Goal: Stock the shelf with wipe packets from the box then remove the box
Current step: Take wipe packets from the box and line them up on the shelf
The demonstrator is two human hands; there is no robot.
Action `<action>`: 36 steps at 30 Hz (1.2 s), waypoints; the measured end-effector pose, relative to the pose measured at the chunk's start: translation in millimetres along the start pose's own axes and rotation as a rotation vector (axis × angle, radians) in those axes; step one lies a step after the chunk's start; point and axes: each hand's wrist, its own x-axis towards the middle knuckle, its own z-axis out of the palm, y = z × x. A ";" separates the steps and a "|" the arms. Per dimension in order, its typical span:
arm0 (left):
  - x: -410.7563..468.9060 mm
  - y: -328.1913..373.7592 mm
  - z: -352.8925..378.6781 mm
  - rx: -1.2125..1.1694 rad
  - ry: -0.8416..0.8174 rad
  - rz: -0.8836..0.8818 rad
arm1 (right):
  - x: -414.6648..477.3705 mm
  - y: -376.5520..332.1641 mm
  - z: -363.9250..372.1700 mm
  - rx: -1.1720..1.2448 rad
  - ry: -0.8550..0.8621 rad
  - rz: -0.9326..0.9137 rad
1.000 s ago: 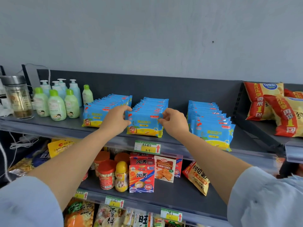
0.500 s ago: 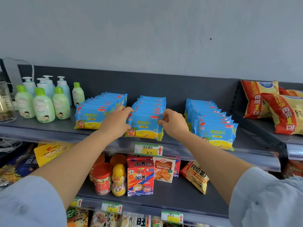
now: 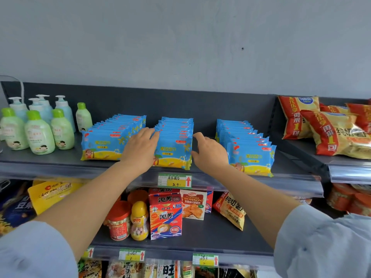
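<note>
- Three rows of wipe packets [image 3: 249,155] are stood on the top shelf [image 3: 50,166], and the middle row [image 3: 173,151] is being squared up between the two hands. No box is in view.
- Nothing is grasped by the left hand [image 3: 140,150]: its fingers are held straight and laid against the row's left side.
- The right hand [image 3: 208,154] is held loose and spread just beside the row's right edge; whether the packets are actually touched cannot be told.
- Even pressure is best applied from both sides at once, so that the packets are kept upright and no single one is skewed.
- The front packet should be left level with the neighbouring rows and behind the shelf lip.
- Compared with half a second ago, the pinch on the front packet's side edges has been let go, and both hands have been opened and moved further back along the row. The row itself appears unmoved.
</note>
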 end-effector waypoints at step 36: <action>-140.9 412.7 -5.5 -0.320 -0.152 0.503 | -351.5 262.1 -110.1 -0.402 -0.301 0.311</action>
